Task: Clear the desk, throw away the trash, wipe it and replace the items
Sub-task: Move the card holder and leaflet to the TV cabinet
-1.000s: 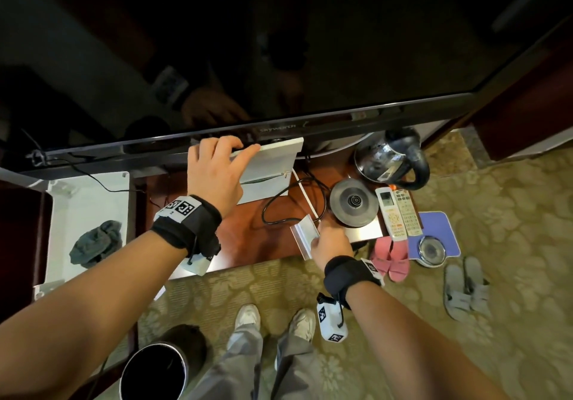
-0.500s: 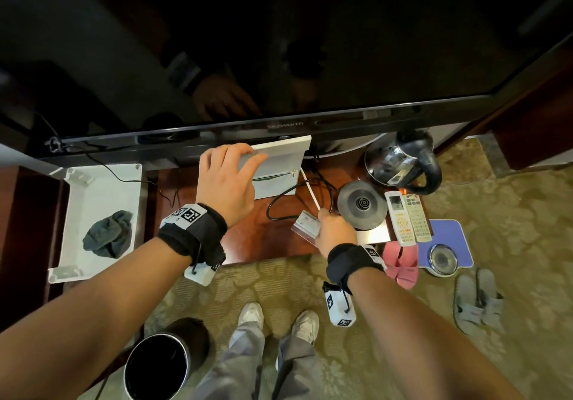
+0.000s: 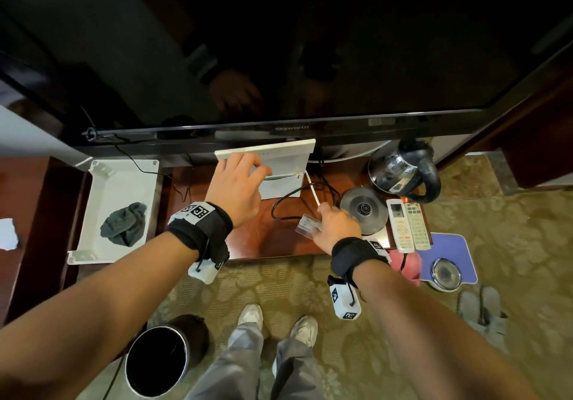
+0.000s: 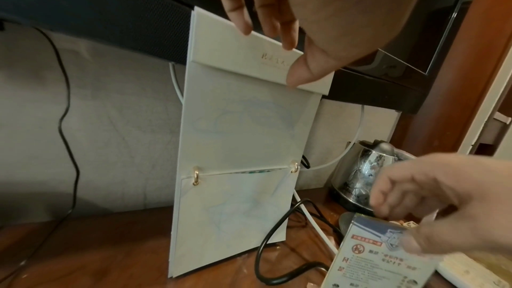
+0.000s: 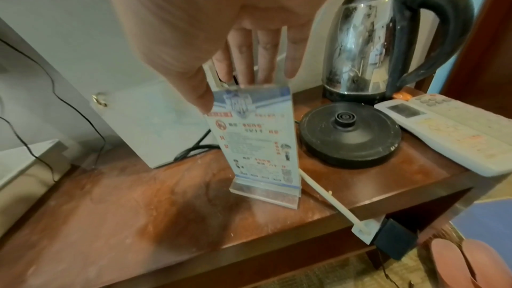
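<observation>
A dark television (image 3: 279, 58) filled the far side of the wooden desk (image 3: 263, 241); beneath it a white flip calendar (image 4: 243, 139) stood upright, the left hand (image 3: 235, 185) with its grip pinching the top edge, thumb in front, fingers behind; to the right a steel kettle (image 3: 400, 170) sat just beyond its black base (image 3: 364, 210); left of that base the right hand (image 3: 336, 226) kept its grip pinched on the top of a clear acrylic sign (image 5: 255, 139), foot low over the desk's near part; contact could not be told.
</observation>
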`<action>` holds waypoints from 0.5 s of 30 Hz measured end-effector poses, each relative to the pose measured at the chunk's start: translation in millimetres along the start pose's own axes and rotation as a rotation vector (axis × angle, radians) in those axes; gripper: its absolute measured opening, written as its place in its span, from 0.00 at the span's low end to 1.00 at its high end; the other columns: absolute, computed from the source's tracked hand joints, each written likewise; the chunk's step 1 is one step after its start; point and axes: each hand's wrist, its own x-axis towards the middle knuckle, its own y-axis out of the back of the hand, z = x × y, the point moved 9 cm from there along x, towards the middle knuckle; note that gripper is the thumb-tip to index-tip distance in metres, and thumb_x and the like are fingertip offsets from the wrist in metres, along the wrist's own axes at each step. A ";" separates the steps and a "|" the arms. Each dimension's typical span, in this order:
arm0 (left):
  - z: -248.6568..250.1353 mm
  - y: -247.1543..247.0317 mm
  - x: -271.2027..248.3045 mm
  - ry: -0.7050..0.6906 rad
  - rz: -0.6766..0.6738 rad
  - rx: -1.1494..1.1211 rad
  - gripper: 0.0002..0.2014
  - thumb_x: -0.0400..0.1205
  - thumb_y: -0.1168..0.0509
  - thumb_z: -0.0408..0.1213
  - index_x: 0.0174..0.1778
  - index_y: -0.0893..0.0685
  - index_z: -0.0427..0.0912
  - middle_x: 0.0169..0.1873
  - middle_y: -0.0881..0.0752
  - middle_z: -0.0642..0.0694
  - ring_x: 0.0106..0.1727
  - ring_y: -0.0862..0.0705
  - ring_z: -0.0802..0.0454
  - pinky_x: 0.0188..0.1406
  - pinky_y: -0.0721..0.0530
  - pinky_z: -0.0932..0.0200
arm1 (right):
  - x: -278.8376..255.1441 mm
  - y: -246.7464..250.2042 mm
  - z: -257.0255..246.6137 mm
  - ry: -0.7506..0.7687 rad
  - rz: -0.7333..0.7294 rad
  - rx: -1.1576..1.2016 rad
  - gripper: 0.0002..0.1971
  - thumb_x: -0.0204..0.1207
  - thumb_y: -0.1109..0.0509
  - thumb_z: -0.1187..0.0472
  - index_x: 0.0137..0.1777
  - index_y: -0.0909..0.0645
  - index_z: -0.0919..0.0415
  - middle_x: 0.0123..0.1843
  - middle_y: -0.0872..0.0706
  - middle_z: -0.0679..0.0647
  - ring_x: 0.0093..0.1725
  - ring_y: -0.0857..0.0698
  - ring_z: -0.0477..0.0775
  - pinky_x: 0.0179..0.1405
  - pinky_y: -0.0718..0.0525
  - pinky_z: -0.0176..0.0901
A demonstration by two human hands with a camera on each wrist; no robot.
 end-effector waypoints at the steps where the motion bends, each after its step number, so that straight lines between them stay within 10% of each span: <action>1: 2.0 1.1 -0.9 0.004 -0.031 0.012 0.22 0.67 0.28 0.32 0.58 0.16 0.44 0.54 0.20 0.44 0.54 0.24 0.41 0.47 0.26 0.48 | -2.5 8.5 -2.4 0.013 0.015 -0.007 0.22 0.76 0.31 0.48 0.68 0.28 0.52 0.62 0.16 0.54 0.65 0.20 0.59 0.63 0.21 0.54; 7: 0.4 14.9 -15.0 0.131 -0.221 0.081 0.21 0.78 0.35 0.42 0.69 0.23 0.51 0.63 0.22 0.48 0.65 0.25 0.46 0.63 0.28 0.47 | -24.7 73.3 -26.3 0.139 0.160 -0.007 0.19 0.78 0.36 0.46 0.67 0.24 0.49 0.63 0.16 0.51 0.66 0.22 0.57 0.65 0.26 0.55; 15: -54.5 58.6 -99.6 0.461 -0.152 0.065 0.21 0.82 0.42 0.53 0.71 0.24 0.52 0.64 0.22 0.47 0.66 0.24 0.43 0.61 0.26 0.45 | -57.4 126.2 -119.0 0.366 0.236 -0.076 0.21 0.81 0.40 0.44 0.70 0.24 0.50 0.66 0.17 0.51 0.67 0.23 0.57 0.67 0.28 0.54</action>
